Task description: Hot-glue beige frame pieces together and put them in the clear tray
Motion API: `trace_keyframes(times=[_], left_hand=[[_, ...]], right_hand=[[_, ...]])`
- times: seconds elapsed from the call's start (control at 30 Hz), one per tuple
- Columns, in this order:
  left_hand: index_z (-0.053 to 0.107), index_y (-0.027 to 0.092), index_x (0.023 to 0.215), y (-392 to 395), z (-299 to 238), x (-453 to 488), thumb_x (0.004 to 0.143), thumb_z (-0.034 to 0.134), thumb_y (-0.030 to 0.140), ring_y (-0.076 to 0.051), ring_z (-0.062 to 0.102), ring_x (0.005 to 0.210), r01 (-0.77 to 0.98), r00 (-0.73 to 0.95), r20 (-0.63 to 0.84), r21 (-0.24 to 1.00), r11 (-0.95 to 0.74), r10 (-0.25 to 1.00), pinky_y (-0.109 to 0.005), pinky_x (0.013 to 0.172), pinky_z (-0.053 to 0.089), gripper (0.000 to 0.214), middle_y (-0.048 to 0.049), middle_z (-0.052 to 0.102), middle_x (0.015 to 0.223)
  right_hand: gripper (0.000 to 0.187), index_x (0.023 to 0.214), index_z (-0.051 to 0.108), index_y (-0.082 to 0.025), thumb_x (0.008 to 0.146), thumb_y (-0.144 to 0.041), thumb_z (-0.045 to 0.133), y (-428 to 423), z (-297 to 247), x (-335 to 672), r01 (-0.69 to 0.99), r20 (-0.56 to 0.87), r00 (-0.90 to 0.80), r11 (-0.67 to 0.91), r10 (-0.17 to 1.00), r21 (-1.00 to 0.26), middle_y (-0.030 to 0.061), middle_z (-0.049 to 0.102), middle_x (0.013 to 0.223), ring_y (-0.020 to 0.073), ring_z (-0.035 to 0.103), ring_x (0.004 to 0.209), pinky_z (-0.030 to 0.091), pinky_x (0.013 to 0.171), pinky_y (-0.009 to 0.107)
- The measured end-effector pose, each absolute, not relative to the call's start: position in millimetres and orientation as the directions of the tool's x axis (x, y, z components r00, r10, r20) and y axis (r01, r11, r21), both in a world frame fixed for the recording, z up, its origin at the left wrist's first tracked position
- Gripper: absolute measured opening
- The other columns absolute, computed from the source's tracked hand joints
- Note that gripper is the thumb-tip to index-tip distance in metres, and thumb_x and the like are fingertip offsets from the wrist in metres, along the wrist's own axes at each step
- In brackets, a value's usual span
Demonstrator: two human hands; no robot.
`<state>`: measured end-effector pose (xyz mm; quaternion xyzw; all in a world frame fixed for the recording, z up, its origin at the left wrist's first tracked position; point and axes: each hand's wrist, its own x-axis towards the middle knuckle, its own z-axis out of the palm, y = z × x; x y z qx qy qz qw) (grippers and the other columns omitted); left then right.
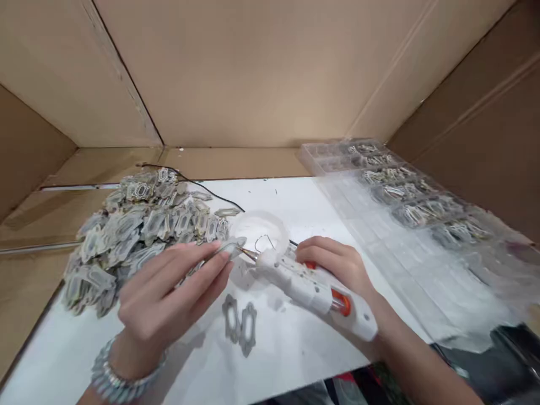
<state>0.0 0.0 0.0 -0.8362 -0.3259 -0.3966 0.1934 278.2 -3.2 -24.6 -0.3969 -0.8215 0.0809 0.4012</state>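
My left hand (169, 287) pinches a small grey frame-shaped piece (232, 246) between thumb and fingers, held just above the white work surface (295, 349). My right hand (337, 264) grips a white hot glue gun (312, 284) with orange trigger parts. Its metal nozzle touches the edge of the held piece. Two more grey frame pieces (239, 323) lie flat on the surface below my left hand. A bead bracelet is on my left wrist.
A big heap of grey frame pieces (135, 230) lies at the left. A round white dish (259, 228) sits behind the nozzle, with a black cord (211, 191) running back. Clear compartment trays (400, 185) with small parts stretch along the right. Cardboard walls surround everything.
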Motion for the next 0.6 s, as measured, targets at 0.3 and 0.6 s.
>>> trace_keyframes(times=[0.3, 0.6], left_hand=[[0.074, 0.012, 0.097, 0.3, -6.4, 0.8, 0.068, 0.086, 0.001, -0.021, 0.072, 0.081, 0.682, 0.491, 0.807, -0.121, -0.722, 0.328, -0.035, 0.082, 0.062, 0.034, -0.0105, 0.077, 0.089], [0.072, 0.011, 0.097, 1.7, -6.4, 0.5, 0.068, 0.086, 0.001, -0.022, 0.072, 0.083, 0.663, 0.514, 0.8, -0.139, -0.736, 0.311, -0.038, 0.083, 0.062, 0.033, -0.0109, 0.077, 0.09]], right_hand=[[0.02, 0.084, 0.064, -0.021, 0.1, -0.023, 0.051, -1.0, -26.5, 278.1, 0.584, 0.576, -0.365, 0.661, 0.732, -0.471, 0.0012, 0.071, 0.083, 0.0126, 0.065, 0.068, 0.046, 0.063, 0.027], [0.021, 0.081, 0.062, -0.02, 0.098, -0.021, 0.051, -2.1, -26.0, 277.5, 0.605, 0.541, -0.364, 0.634, 0.759, -0.482, 0.0025, 0.07, 0.082, 0.0134, 0.064, 0.066, 0.044, 0.063, 0.027]])
